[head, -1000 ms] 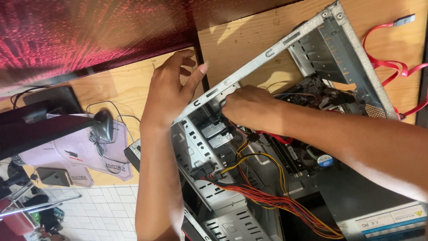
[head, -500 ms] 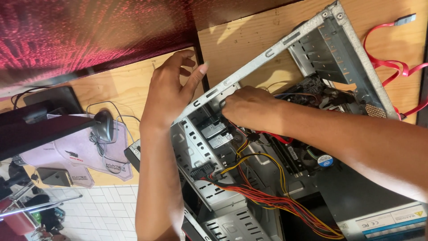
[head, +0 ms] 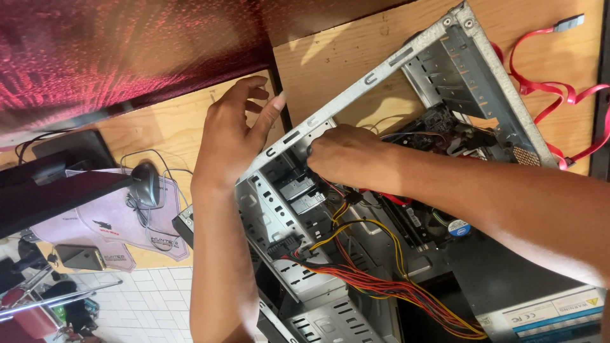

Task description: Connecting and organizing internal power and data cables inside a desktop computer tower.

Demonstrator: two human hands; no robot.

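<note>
Showing grey metal on the computer case [head: 387,67], red, yellow and black on the wire bundle [head: 381,286], plain red on the flat cable [head: 540,82], pale wood on the desk [head: 343,70], pale lilac on the mouse pad [head: 95,222].

Your hands: left hand [head: 232,136] bare, longish nails | right hand [head: 346,155] bare | forearms bare, no sleeves, no jewellery

bg: wood desk [head: 356,70] | white tile floor [head: 152,305] | bright light
</note>
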